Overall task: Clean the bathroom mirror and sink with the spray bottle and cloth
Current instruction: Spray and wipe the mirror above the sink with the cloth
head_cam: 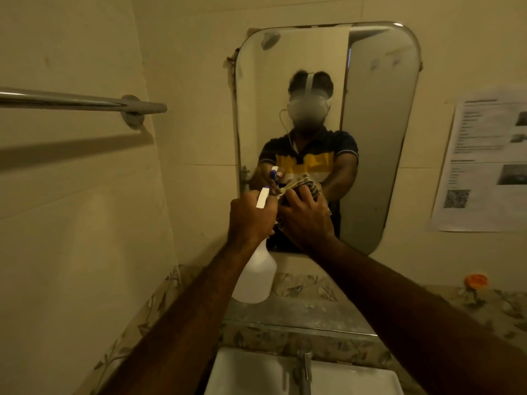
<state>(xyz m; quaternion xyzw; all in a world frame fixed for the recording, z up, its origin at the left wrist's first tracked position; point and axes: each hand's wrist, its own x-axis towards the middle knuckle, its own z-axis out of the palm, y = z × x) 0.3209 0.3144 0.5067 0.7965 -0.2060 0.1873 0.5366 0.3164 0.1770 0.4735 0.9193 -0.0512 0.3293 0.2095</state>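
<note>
Left hand: the left hand (252, 216) is closed around the neck of the spray bottle (256, 276), at about 9 o'clock from the right hand; the white nozzle points toward the glass.
Right hand: the right hand (306, 220) is raised at the bottom edge of the mirror (370, 138), fingers curled over a bunched cloth (306, 183); whether the cloth touches the glass I cannot tell.
Spray bottle: upright, held in the air above the ledge, at 12 o'clock from the sink (251, 372); its translucent body hangs below the fist.
Mirror: smudges show near its top left corner and at 1 o'clock near the top right; much of the glass looks hazy.
Sink: white basin at 6 o'clock of the view, with the tap (305, 369) at its middle; no foam or wet streaks can be made out on it.
Progress: judged early. Both tools are in hand and aimed at the mirror, but the marks on the glass suggest wiping is not finished.
Left to do: most likely spraying and wiping the mirror through to its upper corners, then the whole sink.
</note>
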